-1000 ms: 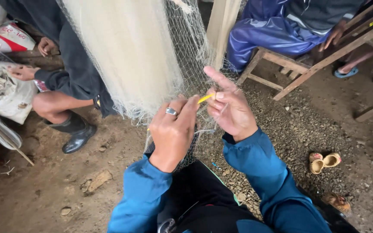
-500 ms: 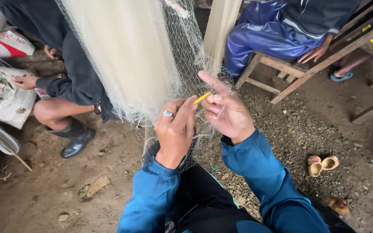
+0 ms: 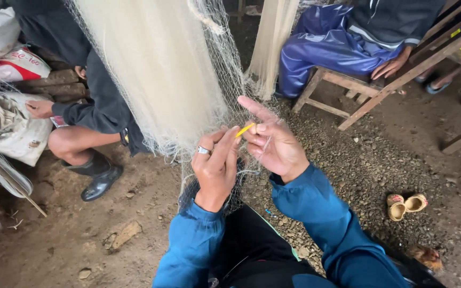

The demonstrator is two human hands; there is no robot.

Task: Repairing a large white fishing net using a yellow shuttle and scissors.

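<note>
A pale, fine-meshed fishing net [image 3: 156,80] hangs in a thick bunched curtain in front of the person, its loose lower edge trailing between both hands. The left hand [image 3: 215,165], a silver ring on one finger, has its fingers curled narrow, pinching mesh strands. The right hand [image 3: 274,145] holds a slim yellow netting needle [image 3: 245,129] between thumb and middle fingers, forefinger stretched out straight. The net looks light, limp and easily snagged, best taken by a few strands near the working spot; the needle seems stiff and light. Compared with half a second ago, the hands sit slightly lower and closer together, the needle tip nearer the left fingers.
</note>
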